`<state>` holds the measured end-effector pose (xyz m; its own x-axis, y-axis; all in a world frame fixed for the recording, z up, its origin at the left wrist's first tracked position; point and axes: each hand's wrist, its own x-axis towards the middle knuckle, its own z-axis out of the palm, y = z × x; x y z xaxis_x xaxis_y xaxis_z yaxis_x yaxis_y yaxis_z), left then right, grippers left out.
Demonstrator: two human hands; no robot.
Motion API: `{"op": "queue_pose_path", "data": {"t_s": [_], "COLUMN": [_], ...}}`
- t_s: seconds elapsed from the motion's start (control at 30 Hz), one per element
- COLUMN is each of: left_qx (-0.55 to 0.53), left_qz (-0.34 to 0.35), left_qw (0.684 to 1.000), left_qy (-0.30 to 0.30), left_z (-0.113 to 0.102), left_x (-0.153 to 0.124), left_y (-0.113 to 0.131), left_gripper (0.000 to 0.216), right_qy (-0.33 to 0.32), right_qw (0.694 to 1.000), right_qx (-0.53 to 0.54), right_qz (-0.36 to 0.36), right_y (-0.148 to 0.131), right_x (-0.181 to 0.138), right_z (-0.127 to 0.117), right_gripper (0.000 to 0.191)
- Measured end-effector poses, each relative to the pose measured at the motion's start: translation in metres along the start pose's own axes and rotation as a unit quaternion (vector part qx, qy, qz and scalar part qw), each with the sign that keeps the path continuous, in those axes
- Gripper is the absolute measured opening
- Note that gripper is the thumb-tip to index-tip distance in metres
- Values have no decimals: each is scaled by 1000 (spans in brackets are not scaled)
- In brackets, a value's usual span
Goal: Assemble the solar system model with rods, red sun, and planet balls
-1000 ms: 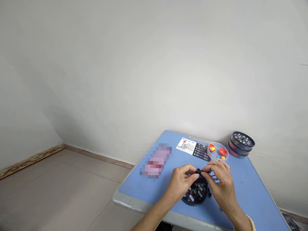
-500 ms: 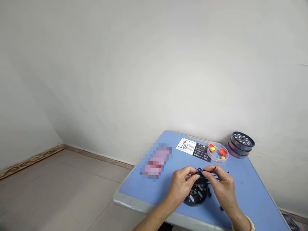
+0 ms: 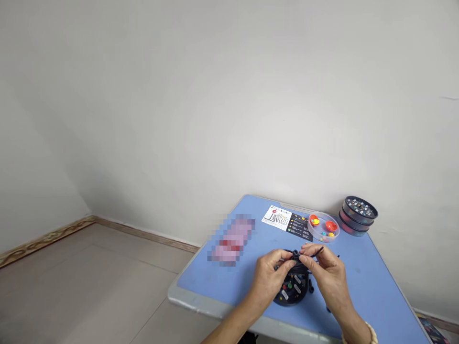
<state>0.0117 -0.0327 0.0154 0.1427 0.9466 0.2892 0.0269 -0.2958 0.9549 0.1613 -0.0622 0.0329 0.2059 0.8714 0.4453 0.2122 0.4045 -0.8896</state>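
Observation:
My left hand point(image 3: 268, 273) pinches a small black plastic part with ring-shaped ends point(image 3: 295, 254) between thumb and fingers. Against it, my right hand point(image 3: 328, 272) is closed on a thin black rod point(image 3: 319, 252), whose tip sticks out past the fingers. More thin black rods show below the fingertips, partly hidden. Under both hands sits a round black base point(image 3: 289, 295) printed with coloured dots and white labels. A short black piece point(image 3: 311, 286) lies beside the base on the blue table point(image 3: 215, 282).
Towards the back stand a clear round dish point(image 3: 335, 239) with orange half-shells and small coloured balls, and a stack of round black-rimmed containers point(image 3: 357, 217). A printed instruction sheet point(image 3: 276, 217) lies left of the dish. A blurred pink item point(image 3: 231, 241) is at left.
My fingertips have shifted slightly around the black ringed part, which now shows more plainly between them. The right hand's fingers have moved a little; the rest of the table stays the same.

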Motion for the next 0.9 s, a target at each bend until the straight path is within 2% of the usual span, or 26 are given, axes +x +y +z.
{"op": "queue_pose_path", "data": {"t_s": [0.17,0.33,0.47,0.77,0.9], "left_qx": [15,-18,-25,-1,14], "left_qz": [29,-32,-60,-45,-13], "left_qw": [999,999,997,999,999], "left_qy": [-16,-37,-32,-29,-33], "left_z": [0,-2,-3,-1,-3], "left_x": [2,-2,-3,-2,-3], "left_y": [-4,-14,-15,-18,-13], "left_gripper": [9,6,11,10,16], "right_qy": [-13,-11,-3,-32,-50], "right_qw": [994,994,994,990,987], "right_qx": [-108,-112,-108,-137,-151], "right_qz": [-35,0,-7,-13,-22], "right_y": [-1,0,0,-1,2], "right_x": [-3,-4,-2,2,3], "right_z": [-1,1,0,-2,-2], "right_gripper": [13,13,15,15,14]}}
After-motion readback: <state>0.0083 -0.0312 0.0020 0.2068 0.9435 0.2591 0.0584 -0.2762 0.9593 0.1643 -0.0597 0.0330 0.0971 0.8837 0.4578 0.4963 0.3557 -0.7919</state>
